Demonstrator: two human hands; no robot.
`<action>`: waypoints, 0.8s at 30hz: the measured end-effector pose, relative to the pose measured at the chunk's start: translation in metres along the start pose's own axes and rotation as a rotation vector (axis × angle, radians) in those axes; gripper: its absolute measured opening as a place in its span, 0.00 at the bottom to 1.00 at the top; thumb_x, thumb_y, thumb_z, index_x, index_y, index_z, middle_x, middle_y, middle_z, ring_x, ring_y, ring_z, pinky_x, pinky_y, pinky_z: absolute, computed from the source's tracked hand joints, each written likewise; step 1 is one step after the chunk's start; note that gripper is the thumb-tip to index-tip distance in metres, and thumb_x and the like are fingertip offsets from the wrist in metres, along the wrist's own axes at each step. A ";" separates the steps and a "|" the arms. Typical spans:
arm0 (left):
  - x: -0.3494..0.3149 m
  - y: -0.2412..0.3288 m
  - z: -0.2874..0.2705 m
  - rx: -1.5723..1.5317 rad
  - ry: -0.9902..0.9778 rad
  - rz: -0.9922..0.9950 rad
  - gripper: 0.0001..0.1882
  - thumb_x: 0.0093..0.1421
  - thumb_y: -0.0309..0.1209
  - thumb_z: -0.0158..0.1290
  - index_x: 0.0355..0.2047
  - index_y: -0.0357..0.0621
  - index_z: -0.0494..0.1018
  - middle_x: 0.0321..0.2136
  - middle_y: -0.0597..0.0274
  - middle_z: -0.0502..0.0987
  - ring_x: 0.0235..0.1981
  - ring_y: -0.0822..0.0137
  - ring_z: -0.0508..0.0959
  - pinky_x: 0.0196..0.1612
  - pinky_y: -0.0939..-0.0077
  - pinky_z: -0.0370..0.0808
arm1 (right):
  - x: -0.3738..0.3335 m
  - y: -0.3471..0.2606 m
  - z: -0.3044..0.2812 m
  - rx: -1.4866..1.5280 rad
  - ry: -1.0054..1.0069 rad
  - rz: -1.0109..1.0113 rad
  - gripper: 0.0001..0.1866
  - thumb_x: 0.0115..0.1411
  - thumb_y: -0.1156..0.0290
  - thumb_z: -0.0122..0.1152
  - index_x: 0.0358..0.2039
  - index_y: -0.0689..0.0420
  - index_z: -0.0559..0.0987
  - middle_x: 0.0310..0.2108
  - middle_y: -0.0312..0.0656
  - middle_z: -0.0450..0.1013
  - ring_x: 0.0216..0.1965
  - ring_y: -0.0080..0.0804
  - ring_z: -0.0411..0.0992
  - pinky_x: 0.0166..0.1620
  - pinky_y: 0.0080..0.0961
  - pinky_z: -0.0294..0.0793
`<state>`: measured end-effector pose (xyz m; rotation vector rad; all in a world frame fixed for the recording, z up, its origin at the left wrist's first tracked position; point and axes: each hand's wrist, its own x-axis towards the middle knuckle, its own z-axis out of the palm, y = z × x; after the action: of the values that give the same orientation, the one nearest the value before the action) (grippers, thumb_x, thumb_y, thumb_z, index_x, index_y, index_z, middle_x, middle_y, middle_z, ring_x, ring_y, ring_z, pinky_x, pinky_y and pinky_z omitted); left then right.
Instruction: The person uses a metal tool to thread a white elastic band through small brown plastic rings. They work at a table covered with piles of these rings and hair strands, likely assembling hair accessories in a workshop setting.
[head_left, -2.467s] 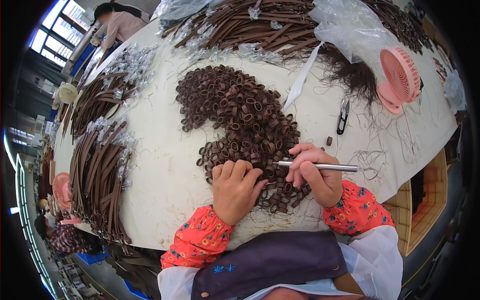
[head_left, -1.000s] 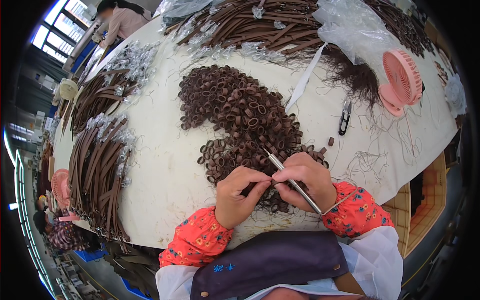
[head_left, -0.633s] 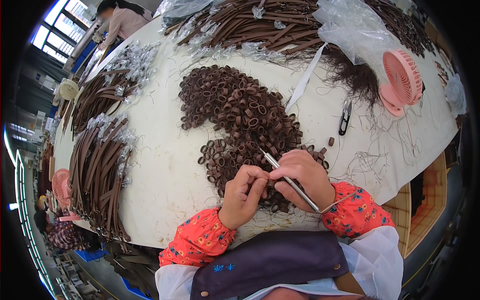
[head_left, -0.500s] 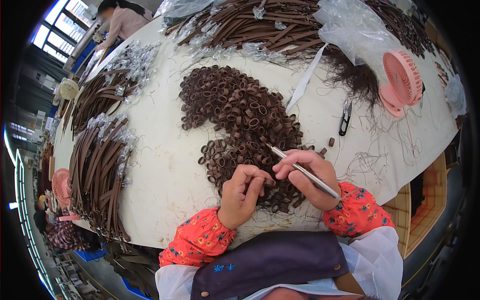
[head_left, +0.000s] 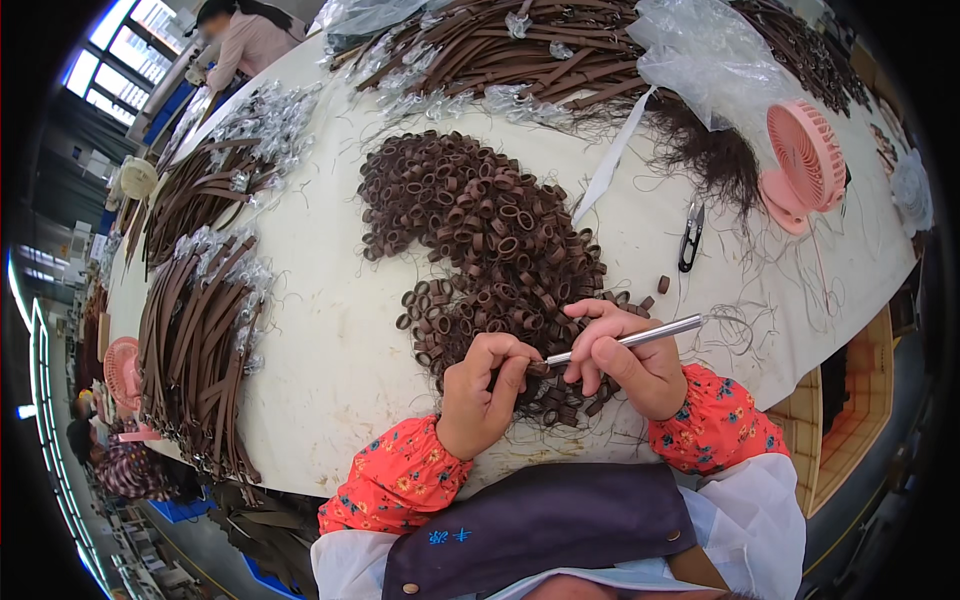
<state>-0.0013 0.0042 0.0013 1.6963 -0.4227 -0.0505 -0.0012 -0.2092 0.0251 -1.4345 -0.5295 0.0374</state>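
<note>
Between the thumb and forefinger of my left hand (head_left: 482, 388) is a small brown leather loop (head_left: 538, 368), mostly hidden by the fingertips. My right hand (head_left: 634, 358) grips a slim silver pen-shaped metal tool (head_left: 640, 337). Its tip meets the loop at my left fingertips, and its back end points to the right. Both hands hover over the near edge of a large heap of brown loops (head_left: 500, 220) on the pale table (head_left: 320, 330).
Brown straps in plastic wrap (head_left: 195, 340) lie at left, with more straps (head_left: 520, 50) at the back. Black thread snips (head_left: 691, 237), a pink fan (head_left: 800, 160) and a tangle of dark thread (head_left: 715, 150) lie at right. Another person (head_left: 250, 45) sits far left.
My right hand has swung the tool from pointing up and away to nearly level, bringing its tip to the loop in my left hand. My left hand has hardly moved.
</note>
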 end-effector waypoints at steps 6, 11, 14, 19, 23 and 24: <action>-0.001 0.000 -0.004 0.041 -0.082 -0.040 0.03 0.68 0.22 0.44 0.41 0.38 0.64 0.35 0.57 0.79 0.26 0.79 0.72 0.30 0.86 0.71 | 0.000 0.002 -0.001 -0.038 0.005 -0.017 0.10 0.69 0.67 0.46 0.37 0.58 0.76 0.18 0.31 0.73 0.26 0.22 0.75 0.61 0.43 0.58; -0.001 -0.003 0.000 -0.017 0.008 -0.016 0.03 0.67 0.23 0.47 0.40 0.37 0.69 0.24 0.64 0.75 0.21 0.79 0.73 0.25 0.84 0.69 | 0.000 0.002 0.000 -0.061 0.015 -0.048 0.11 0.70 0.67 0.46 0.37 0.58 0.76 0.18 0.31 0.73 0.25 0.21 0.75 0.61 0.44 0.57; -0.001 -0.002 -0.003 0.014 -0.043 -0.029 0.03 0.68 0.23 0.45 0.41 0.37 0.66 0.31 0.59 0.78 0.26 0.78 0.74 0.29 0.85 0.71 | 0.000 0.003 -0.001 -0.061 0.043 -0.064 0.08 0.67 0.68 0.51 0.37 0.57 0.76 0.20 0.33 0.74 0.26 0.24 0.75 0.61 0.41 0.60; -0.001 0.000 0.003 0.022 0.011 0.009 0.04 0.67 0.23 0.47 0.40 0.36 0.68 0.27 0.61 0.78 0.24 0.78 0.75 0.29 0.83 0.72 | 0.007 0.010 0.011 -0.491 0.043 -0.230 0.13 0.53 0.74 0.66 0.39 0.54 0.75 0.30 0.38 0.75 0.33 0.37 0.74 0.49 0.35 0.68; 0.001 0.004 0.005 -0.053 -0.019 -0.052 0.04 0.68 0.24 0.46 0.41 0.36 0.66 0.29 0.61 0.78 0.26 0.78 0.76 0.30 0.83 0.73 | 0.003 0.015 0.015 -0.629 0.026 -0.321 0.20 0.47 0.76 0.69 0.41 0.54 0.74 0.34 0.40 0.74 0.37 0.42 0.73 0.43 0.36 0.69; 0.001 0.005 0.005 -0.085 -0.027 -0.088 0.04 0.68 0.24 0.45 0.41 0.36 0.66 0.29 0.61 0.78 0.26 0.77 0.75 0.30 0.82 0.73 | 0.002 0.014 0.015 -0.640 0.029 -0.329 0.20 0.48 0.76 0.69 0.41 0.54 0.74 0.34 0.40 0.74 0.37 0.42 0.73 0.43 0.36 0.69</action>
<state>-0.0027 -0.0014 0.0055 1.6311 -0.3613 -0.1540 -0.0006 -0.1920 0.0129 -1.9424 -0.7907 -0.4506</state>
